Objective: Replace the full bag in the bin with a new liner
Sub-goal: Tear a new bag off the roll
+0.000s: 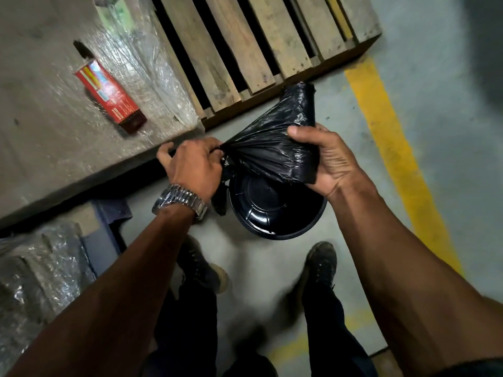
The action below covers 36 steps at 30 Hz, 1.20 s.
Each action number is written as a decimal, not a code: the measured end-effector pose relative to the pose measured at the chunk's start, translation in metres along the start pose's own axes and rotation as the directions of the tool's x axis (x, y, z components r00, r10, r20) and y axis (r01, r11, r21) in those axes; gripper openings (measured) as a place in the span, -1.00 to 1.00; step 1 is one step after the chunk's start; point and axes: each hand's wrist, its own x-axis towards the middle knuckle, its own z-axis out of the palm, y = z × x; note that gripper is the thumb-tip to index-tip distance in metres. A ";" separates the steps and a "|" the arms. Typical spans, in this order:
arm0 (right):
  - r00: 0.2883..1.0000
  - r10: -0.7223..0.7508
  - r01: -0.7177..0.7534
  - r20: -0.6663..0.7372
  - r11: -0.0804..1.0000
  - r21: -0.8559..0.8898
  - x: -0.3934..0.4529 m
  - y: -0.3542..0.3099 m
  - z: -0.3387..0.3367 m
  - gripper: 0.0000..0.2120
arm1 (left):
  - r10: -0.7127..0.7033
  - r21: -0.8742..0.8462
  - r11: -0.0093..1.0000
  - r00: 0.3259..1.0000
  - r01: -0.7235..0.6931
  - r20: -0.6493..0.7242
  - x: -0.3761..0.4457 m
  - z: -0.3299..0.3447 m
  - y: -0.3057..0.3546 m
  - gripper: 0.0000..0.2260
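Observation:
A black plastic liner (275, 140) is stretched between both hands above the bin. My left hand (194, 165), with a metal watch on its wrist, pinches one bunched end of the liner. My right hand (326, 159) grips the wider, crumpled part, and a folded tail of plastic sticks up past it. Below stands the round black bin (272, 216) on the floor; its inside looks bare down to the ribbed bottom. Part of the bin's far rim is hidden by the liner.
A wooden pallet (245, 50) lies just beyond the bin. To the left is a shrink-wrapped stack (54, 126) with a red box (109, 96) on top. A yellow floor line (394, 148) runs on the right. My shoes (321, 265) stand close behind the bin.

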 end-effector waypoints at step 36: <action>0.998 0.002 -0.016 -0.067 0.977 -0.211 0.006 0.016 0.013 -0.65 | 0.322 0.078 0.938 0.934 -0.337 0.154 0.001 0.003 0.010 -0.91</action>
